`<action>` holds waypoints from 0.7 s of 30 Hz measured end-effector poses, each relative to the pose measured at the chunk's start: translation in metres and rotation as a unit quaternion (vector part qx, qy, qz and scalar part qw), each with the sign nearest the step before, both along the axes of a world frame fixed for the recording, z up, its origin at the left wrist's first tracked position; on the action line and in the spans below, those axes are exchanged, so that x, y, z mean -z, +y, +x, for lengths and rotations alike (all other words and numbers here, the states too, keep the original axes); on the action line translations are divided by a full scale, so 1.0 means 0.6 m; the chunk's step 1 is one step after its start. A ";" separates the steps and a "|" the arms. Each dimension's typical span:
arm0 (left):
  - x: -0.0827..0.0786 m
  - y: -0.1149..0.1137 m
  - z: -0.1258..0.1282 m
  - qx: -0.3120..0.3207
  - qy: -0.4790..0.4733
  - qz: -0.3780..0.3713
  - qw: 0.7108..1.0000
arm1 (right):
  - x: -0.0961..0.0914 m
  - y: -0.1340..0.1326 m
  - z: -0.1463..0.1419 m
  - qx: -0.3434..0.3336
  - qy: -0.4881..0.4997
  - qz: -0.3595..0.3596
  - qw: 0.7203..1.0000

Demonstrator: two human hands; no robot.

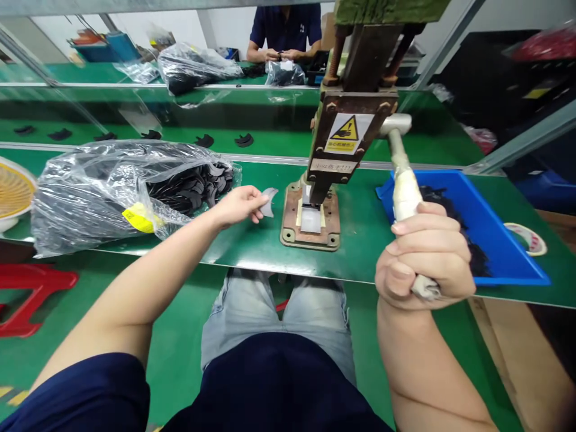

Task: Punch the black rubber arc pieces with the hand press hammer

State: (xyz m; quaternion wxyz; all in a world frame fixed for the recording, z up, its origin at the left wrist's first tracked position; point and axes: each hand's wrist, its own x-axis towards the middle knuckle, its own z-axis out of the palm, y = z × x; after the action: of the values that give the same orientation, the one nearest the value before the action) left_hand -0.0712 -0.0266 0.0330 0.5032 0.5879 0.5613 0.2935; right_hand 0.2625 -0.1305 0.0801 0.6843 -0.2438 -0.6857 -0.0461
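Right hand (425,255): one lever (404,183); left hand (237,207): one piece (269,201).

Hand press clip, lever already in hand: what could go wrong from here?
1. Pinched fingers: the left hand holds a pale curved piece right beside the press bed, while the right hand has its grip closed on the lever handle. The warning label shows a hand-crush sign. A pull before the fingers clear could catch them.
2. Crooked seating: the piece is pinched only at the fingertips, so it may land skewed on the bed.
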 end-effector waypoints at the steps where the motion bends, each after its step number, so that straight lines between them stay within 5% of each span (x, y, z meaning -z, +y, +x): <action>1: 0.008 0.003 0.033 0.003 -0.024 -0.013 1.000 | 0.000 -0.001 0.001 0.000 -0.004 0.000 1.000; 7: 0.038 0.034 0.155 0.002 -0.061 -0.046 0.997 | -0.001 0.000 0.004 0.013 -0.021 0.006 1.000; 21: 0.018 0.058 0.174 0.065 0.051 -0.032 0.996 | 0.003 0.002 0.002 0.029 -0.014 0.010 0.999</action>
State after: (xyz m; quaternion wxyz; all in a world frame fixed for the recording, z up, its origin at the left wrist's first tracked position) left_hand 0.0333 0.0079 0.0224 0.5110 0.6207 0.5558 0.2115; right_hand 0.2635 -0.1290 0.0782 0.6756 -0.2563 -0.6870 -0.0762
